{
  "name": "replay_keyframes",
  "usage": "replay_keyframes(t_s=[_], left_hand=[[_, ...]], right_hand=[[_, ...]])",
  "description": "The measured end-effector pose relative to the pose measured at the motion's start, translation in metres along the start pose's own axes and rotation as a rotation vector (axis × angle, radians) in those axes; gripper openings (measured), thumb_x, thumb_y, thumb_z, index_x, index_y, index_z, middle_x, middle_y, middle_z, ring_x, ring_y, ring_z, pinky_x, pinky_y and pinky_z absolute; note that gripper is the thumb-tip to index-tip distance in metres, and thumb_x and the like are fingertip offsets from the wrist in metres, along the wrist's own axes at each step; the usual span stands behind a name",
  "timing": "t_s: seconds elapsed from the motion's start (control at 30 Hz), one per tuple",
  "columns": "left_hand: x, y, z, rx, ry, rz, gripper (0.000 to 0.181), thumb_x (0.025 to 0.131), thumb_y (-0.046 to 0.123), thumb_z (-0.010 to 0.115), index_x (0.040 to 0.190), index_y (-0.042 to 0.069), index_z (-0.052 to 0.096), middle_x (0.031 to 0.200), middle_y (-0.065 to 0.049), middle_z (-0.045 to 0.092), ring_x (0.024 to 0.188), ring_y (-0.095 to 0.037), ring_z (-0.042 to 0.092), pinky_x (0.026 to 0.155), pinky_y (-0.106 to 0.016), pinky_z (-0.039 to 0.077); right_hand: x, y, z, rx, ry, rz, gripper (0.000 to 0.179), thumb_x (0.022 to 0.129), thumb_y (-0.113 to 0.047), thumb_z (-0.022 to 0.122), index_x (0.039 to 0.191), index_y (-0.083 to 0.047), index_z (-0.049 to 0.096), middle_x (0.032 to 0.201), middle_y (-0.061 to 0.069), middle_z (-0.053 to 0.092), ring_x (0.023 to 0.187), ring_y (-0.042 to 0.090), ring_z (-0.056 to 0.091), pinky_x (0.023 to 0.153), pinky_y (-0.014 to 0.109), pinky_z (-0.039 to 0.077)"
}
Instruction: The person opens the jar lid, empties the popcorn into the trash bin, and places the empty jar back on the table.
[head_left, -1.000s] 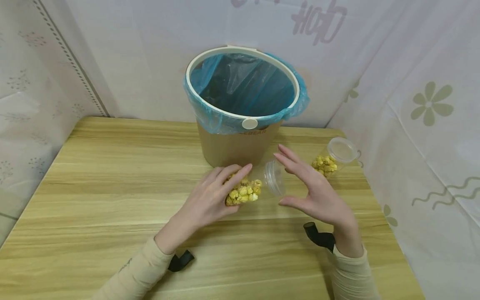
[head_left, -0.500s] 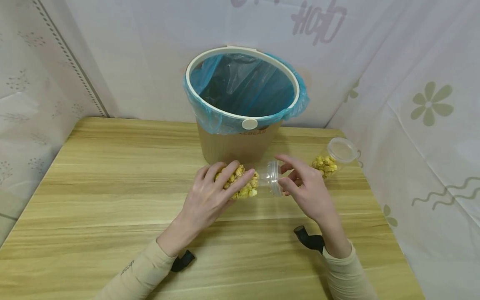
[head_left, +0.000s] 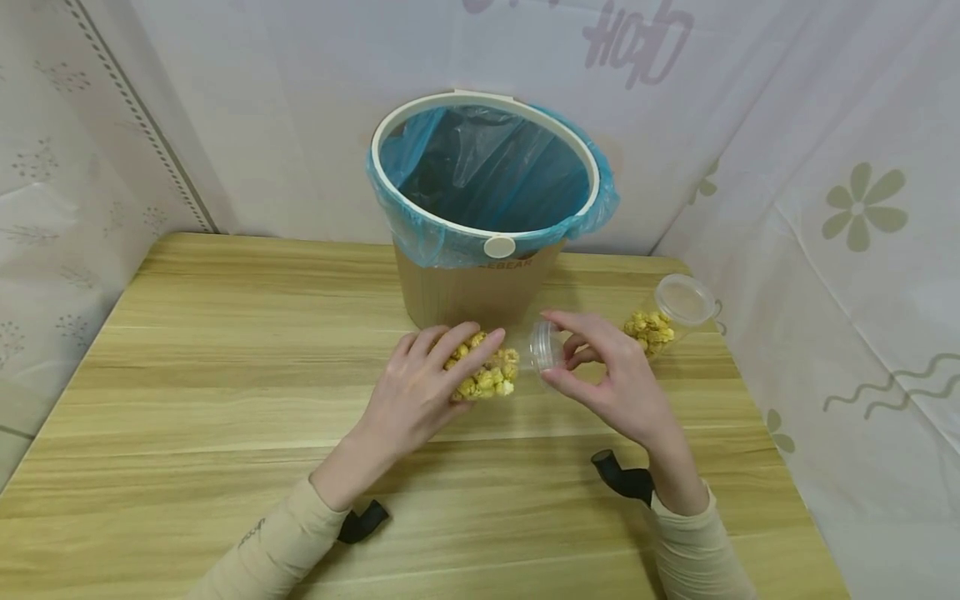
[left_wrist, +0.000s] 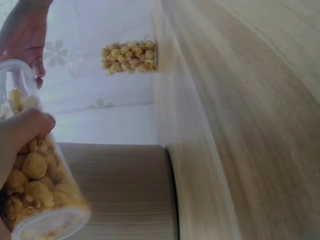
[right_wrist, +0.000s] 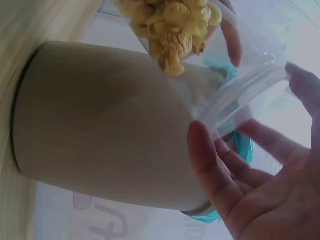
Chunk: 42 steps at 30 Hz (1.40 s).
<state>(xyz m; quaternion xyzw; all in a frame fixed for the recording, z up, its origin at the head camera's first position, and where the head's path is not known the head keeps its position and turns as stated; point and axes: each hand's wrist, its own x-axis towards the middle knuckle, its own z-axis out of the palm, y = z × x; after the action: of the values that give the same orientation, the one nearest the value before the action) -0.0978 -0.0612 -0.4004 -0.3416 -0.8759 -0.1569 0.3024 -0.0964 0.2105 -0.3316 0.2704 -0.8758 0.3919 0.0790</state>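
Observation:
A clear plastic jar point(head_left: 495, 379) of yellow popcorn lies tilted on its side above the table, its lidded end toward the right. My left hand point(head_left: 416, 387) grips the jar's body from behind, fingers and thumb wrapped round it, as the left wrist view also shows. My right hand point(head_left: 618, 375) holds the clear lid point(head_left: 543, 346) between thumb and fingers at its rim. In the right wrist view the lid point(right_wrist: 250, 95) sits at the jar's mouth; whether it is still fastened cannot be told. The popcorn point(right_wrist: 177, 35) lies toward the base end.
Behind the hands stands a beige trash bin point(head_left: 472, 292) lined with a blue bag point(head_left: 420, 237). A second lidded jar of popcorn point(head_left: 651, 332) stands at the back right of the wooden table point(head_left: 225, 358). Patterned curtains point(head_left: 855, 317) hang around the table. Dark straps point(head_left: 363, 522) show near both wrists.
My right hand has come in from the right, curled against the lid's end, then spread its thumb and fingers onto the rim. The left hand keeps its hold, shifting the jar only slightly.

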Motion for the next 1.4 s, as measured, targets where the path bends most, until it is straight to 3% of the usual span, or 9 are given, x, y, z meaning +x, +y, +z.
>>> replay_keyframes(t_s=[0.17, 0.27, 0.43, 0.57, 0.8, 1.03, 1.17, 1.4], left_hand=[[0.001, -0.003, -0.004, -0.164, -0.075, -0.022, 0.104, 0.071, 0.034, 0.094, 0.158, 0.027, 0.039, 0.142, -0.001, 0.059, 0.118, -0.026, 0.063, 0.094, -0.046, 0.057], [0.002, -0.005, -0.006, -0.298, -0.159, -0.058, 0.104, 0.072, 0.034, 0.093, 0.160, 0.028, 0.037, 0.142, 0.002, 0.059, 0.120, -0.021, 0.062, 0.095, -0.044, 0.057], [0.001, -0.006, -0.012, -0.454, -0.318, -0.145, 0.108, 0.073, 0.037, 0.092, 0.162, 0.035, 0.031, 0.143, 0.007, 0.058, 0.124, -0.016, 0.062, 0.096, -0.043, 0.058], [0.001, -0.007, -0.016, -0.522, -0.412, -0.184, 0.106, 0.076, 0.039, 0.089, 0.162, 0.038, 0.028, 0.143, 0.008, 0.058, 0.125, -0.015, 0.062, 0.096, -0.042, 0.058], [0.000, -0.011, -0.017, -0.575, -0.512, -0.203, 0.107, 0.077, 0.039, 0.089, 0.163, 0.038, 0.025, 0.150, 0.002, 0.055, 0.130, -0.022, 0.062, 0.101, -0.048, 0.056], [0.001, -0.013, -0.019, -0.598, -0.519, -0.216, 0.109, 0.078, 0.038, 0.088, 0.163, 0.042, 0.020, 0.151, 0.003, 0.053, 0.133, -0.020, 0.059, 0.103, -0.047, 0.055], [0.001, -0.014, -0.019, -0.613, -0.498, -0.224, 0.108, 0.078, 0.035, 0.088, 0.163, 0.042, 0.021, 0.149, 0.003, 0.053, 0.131, -0.017, 0.059, 0.103, -0.045, 0.055], [0.001, -0.014, -0.020, -0.612, -0.453, -0.248, 0.108, 0.076, 0.032, 0.089, 0.162, 0.038, 0.025, 0.145, 0.005, 0.054, 0.127, -0.016, 0.059, 0.100, -0.044, 0.055]], right_hand=[[0.000, 0.002, -0.005, -0.020, -0.037, -0.116, 0.070, 0.081, -0.012, 0.087, 0.145, -0.020, 0.059, 0.136, 0.000, 0.063, 0.103, 0.014, 0.065, 0.082, 0.027, 0.061], [-0.001, 0.003, -0.008, -0.032, -0.059, -0.216, 0.071, 0.078, -0.011, 0.087, 0.144, -0.017, 0.060, 0.140, 0.002, 0.061, 0.112, 0.014, 0.063, 0.082, 0.026, 0.059], [-0.002, 0.004, -0.012, -0.019, -0.105, -0.347, 0.062, 0.084, -0.019, 0.085, 0.141, -0.012, 0.063, 0.146, 0.008, 0.058, 0.128, 0.020, 0.059, 0.099, 0.019, 0.051], [-0.004, 0.004, -0.016, -0.003, -0.148, -0.391, 0.058, 0.087, -0.021, 0.083, 0.141, -0.013, 0.063, 0.148, 0.013, 0.057, 0.137, 0.023, 0.054, 0.109, 0.019, 0.045], [-0.005, 0.003, -0.019, 0.026, -0.191, -0.448, 0.064, 0.076, -0.003, 0.086, 0.136, -0.012, 0.066, 0.149, 0.015, 0.055, 0.140, 0.025, 0.050, 0.111, 0.024, 0.045], [-0.005, 0.005, -0.022, 0.063, -0.140, -0.414, 0.058, 0.083, -0.012, 0.084, 0.137, -0.006, 0.064, 0.148, 0.016, 0.055, 0.136, 0.024, 0.055, 0.109, 0.019, 0.047], [-0.005, 0.009, -0.026, 0.073, -0.118, -0.387, 0.057, 0.088, -0.020, 0.082, 0.139, -0.002, 0.062, 0.147, 0.016, 0.056, 0.127, 0.018, 0.061, 0.099, 0.018, 0.052], [-0.001, 0.025, -0.031, 0.095, -0.119, -0.300, 0.073, 0.076, 0.004, 0.083, 0.144, -0.001, 0.057, 0.144, 0.014, 0.058, 0.123, 0.012, 0.061, 0.089, 0.022, 0.058]])
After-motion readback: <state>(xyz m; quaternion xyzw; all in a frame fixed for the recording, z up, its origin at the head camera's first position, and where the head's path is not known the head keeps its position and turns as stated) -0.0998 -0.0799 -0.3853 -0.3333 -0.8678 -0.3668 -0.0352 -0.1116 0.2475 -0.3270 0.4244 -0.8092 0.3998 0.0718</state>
